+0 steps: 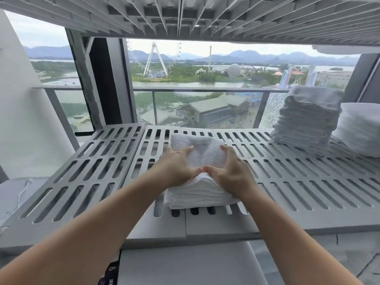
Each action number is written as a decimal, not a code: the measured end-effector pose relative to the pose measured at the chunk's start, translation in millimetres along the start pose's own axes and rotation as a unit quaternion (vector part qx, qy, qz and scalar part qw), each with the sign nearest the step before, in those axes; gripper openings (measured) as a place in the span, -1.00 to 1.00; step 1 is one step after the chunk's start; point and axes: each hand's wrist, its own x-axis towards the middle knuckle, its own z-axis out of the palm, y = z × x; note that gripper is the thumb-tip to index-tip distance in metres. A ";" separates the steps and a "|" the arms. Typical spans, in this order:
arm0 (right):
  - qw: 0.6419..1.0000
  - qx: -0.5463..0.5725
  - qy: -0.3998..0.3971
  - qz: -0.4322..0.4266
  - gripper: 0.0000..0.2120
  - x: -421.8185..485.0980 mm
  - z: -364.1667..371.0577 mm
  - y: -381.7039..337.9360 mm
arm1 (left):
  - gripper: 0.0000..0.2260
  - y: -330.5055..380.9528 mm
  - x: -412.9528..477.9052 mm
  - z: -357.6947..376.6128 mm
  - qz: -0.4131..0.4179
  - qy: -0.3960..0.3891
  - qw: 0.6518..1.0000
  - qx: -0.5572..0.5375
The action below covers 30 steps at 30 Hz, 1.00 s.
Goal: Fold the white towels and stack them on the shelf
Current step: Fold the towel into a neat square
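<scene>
Pressing down with both hands, the person leans over a low pile of folded white towels (202, 189) that sits on the grey slatted shelf (86, 173), near its front edge and roughly at its middle. The left hand (177, 166) lies spread on the left side of the top towel, fingers stretched toward the far end and thumb pointing inward. The right hand (231, 170) mirrors it on the right side, palm down, fingers curved over the cloth. Neither hand is closed around anything; both rest flat, and the 2 thumbs almost meet at the near end of the towel. The fluffy top layer bulges between the hands, while the layered edges of the pile face the viewer below the wrists.

Far to the right on the same shelf stands a taller stack of folded towels (306, 120), well apart from the pile under the hands. Just beside it, at the right edge, is another white bundle (359, 128), partly cut off. An upper shelf (185, 15) spans overhead. Beyond the shelving, a glass balcony railing (205, 90) and a ferris wheel (154, 58) show through the window.
</scene>
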 end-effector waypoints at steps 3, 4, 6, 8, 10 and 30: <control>0.999 -0.005 0.036 -0.019 -0.18 -1.4 -21.7 9.4 | -0.22 23.9 -2.5 2.3 0.032 0.038 0.999 -0.021; 0.998 -0.007 0.049 -0.026 -0.19 -2.3 -31.8 14.1 | -0.23 35.7 -3.7 4.5 0.041 0.054 0.997 -0.022; 0.997 -0.010 0.071 -0.037 -0.20 -5.2 -55.4 28.0 | -0.24 65.0 -6.4 10.5 0.051 0.079 0.995 -0.026; 0.995 -0.011 0.087 -0.037 -0.21 -8.8 -83.4 46.5 | -0.25 100.3 -9.1 18.3 0.059 0.098 0.993 -0.038; 0.995 -0.009 0.097 -0.035 -0.22 -13.4 -116.6 68.7 | -0.26 140.8 -10.9 28.7 0.065 0.115 0.990 -0.043; 0.980 -0.058 0.190 0.008 -0.22 9.0 -417.9 307.8 | -0.26 501.3 74.9 138.8 0.155 0.154 0.972 -0.091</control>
